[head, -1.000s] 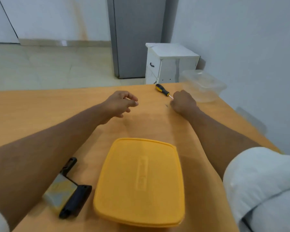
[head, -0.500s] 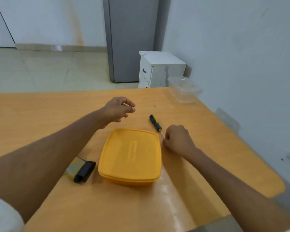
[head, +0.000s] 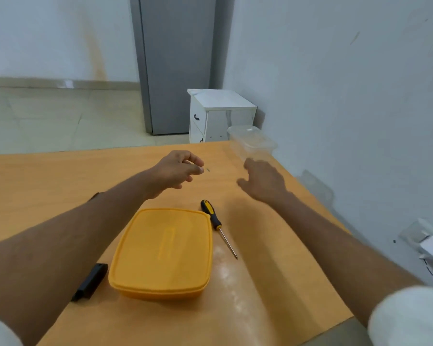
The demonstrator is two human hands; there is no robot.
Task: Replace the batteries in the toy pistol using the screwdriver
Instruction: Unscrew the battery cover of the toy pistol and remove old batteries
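Both bare forearms stretched forward; left hand (head: 178, 169) loosely curled, right hand (head: 264, 179) spread with fingers extended.

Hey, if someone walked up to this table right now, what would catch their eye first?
Probably the bright yellow lidded box sitting near the table's front edge, with a yellow-and-black screwdriver lying just to its right. Beyond them both bare hands hover over the orange table: the left hand with fingers loosely curled, the right hand spread open, reaching toward a clear plastic tub at the far right corner.
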